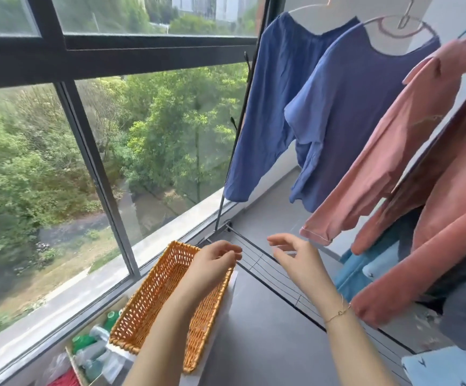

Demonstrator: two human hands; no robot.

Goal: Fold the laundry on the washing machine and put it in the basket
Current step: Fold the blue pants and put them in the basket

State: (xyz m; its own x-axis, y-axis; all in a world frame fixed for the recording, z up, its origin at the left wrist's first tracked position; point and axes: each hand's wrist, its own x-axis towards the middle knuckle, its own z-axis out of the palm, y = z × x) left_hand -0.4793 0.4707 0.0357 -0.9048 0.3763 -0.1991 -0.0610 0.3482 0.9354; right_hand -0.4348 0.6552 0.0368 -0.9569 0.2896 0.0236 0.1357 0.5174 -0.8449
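Note:
An orange wicker basket [153, 299] lies empty on the grey top of the washing machine [259, 338], along its left edge. My left hand [215, 264] hovers over the basket's far right rim, fingers loosely curled and holding nothing. My right hand [295, 257] hangs in the air a little to the right, over the drying rack's wires, fingers relaxed and empty. Laundry hangs on hangers to the right: two blue shirts [335, 107] and pink garments [410, 140]. A light blue patterned cloth [449, 366] lies at the bottom right corner.
A large window with a dark frame [95, 160] fills the left side, close behind the basket. A wire drying rack [279, 277] runs off the machine's far edge. Bottles and a red item [92, 355] sit in a box below the basket's near end.

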